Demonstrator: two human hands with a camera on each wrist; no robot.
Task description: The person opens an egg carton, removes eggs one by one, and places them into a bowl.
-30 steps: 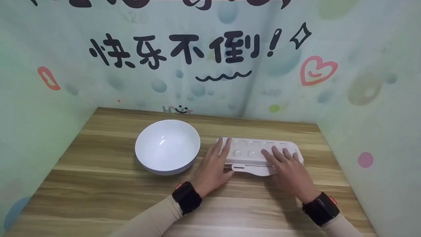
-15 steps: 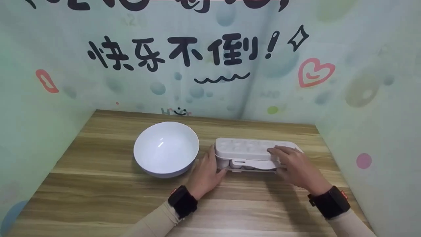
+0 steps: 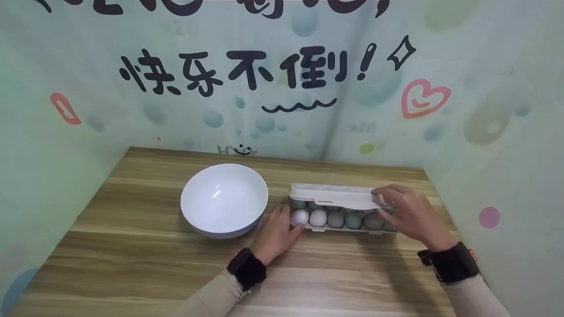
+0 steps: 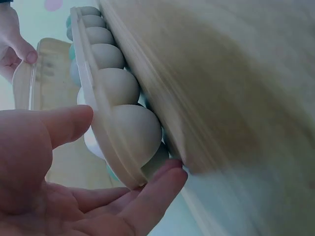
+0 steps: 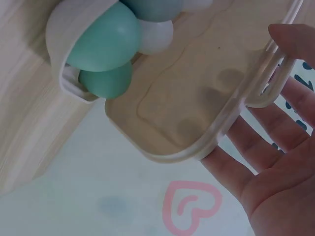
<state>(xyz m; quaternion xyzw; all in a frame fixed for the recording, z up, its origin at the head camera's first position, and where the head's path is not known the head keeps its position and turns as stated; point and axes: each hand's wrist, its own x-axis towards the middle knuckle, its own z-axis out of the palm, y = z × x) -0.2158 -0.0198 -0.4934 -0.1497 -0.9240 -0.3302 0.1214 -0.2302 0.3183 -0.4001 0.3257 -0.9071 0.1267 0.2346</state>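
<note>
An egg box with a raised, tilted lid (image 3: 335,195) lies right of centre, and rows of eggs show under it, white (image 3: 317,218), grey and green (image 3: 353,220). My right hand (image 3: 410,218) grips the lid's front edge at its right end; the right wrist view shows the thumb on one side of the lid (image 5: 187,98) and fingers on the other. Around the box's left end is my left hand (image 3: 275,235); in the left wrist view its thumb and fingers hold the base's rim (image 4: 106,130) beside a white egg (image 4: 135,132).
A large white bowl (image 3: 224,198) stands left of the egg box, close to my left hand. Printed cloth walls (image 3: 282,127) rise behind and on both sides of the wooden table (image 3: 145,264).
The lid has gone from lying closed to raised at the front, with eggs now showing. My right hand has moved up and right with it; my left hand has moved slightly down to the box's left end.
</note>
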